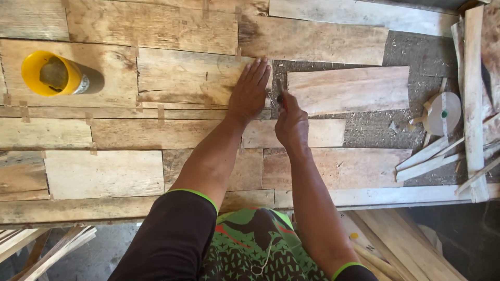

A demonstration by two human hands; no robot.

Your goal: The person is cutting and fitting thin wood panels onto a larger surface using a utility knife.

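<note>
Careful, my left hand (250,89) lies flat and open on the pale wooden plank (190,75) on the desk (104,171).
My right hand (290,124) has its grip closed on a thin dark tool (282,98) just beside those fingers; I think a slip could hurt them.

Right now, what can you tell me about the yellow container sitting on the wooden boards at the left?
The yellow container is a round pot with a bright yellow rim and a silvery, metallic-looking side. It lies tipped over, its open mouth facing the camera, showing a dull brownish inside. It rests on a pale plank at the upper left of the board surface, casting a shadow to its right. Neither hand touches it; the left hand lies flat far to its right.
</note>
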